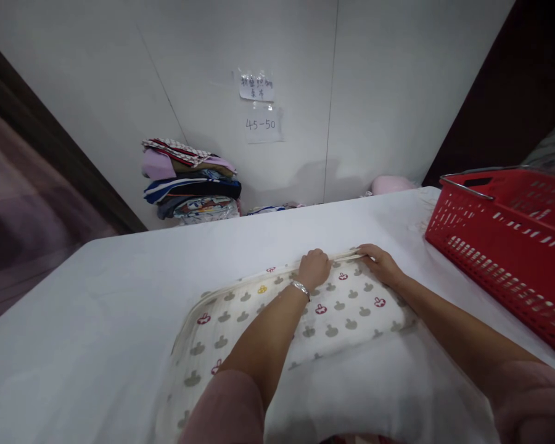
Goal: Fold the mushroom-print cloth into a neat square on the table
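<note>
A cream cloth point(346, 311) printed with grey, red and yellow mushroom-like shapes lies partly folded on the white-covered table. My left hand point(315, 269), with a silver bracelet at the wrist, is closed on the cloth's far edge near its middle. At the far right corner, my right hand point(380, 262) pinches the same edge between thumb and fingers. The left part of the cloth runs down toward the near side of the table, partly hidden behind my left forearm.
A red plastic basket point(504, 246) with a metal handle stands at the right. Beyond the far edge of the white table point(97, 296) is a stack of folded fabrics point(192, 185). Two paper notes point(261, 124) hang on the wall, and something pink point(391, 184) lies below it.
</note>
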The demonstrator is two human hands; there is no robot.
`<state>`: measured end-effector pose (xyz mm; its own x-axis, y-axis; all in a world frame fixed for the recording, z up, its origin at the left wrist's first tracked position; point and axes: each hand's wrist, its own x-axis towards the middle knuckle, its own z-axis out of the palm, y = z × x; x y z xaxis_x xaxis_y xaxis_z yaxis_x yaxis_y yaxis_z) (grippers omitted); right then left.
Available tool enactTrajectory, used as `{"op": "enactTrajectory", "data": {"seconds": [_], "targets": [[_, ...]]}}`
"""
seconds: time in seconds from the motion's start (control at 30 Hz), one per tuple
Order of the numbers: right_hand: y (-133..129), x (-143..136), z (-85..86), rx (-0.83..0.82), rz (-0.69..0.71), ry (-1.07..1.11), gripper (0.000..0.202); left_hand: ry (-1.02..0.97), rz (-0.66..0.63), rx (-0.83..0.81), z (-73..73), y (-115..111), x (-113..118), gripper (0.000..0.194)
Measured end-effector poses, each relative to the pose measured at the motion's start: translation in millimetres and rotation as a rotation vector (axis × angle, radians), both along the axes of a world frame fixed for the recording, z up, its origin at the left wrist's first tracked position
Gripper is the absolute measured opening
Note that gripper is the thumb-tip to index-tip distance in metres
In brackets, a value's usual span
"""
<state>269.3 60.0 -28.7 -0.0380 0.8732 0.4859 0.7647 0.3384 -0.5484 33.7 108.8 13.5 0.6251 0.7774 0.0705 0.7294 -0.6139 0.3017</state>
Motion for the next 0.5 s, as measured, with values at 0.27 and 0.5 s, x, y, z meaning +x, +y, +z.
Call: {"op": "enactTrajectory", "data": {"seconds": [0.27, 0.5], "targets": [[0, 1, -4.3, 0.036, -0.008, 0.005, 0.023, 0.102, 0.137, -0.103, 9.8, 7, -1, 0.044], [-1, -2, -0.4, -0.009, -0.015, 0.006, 0.024, 0.151, 0.09, -0.102, 12.9, 8, -7, 0.021]]}}
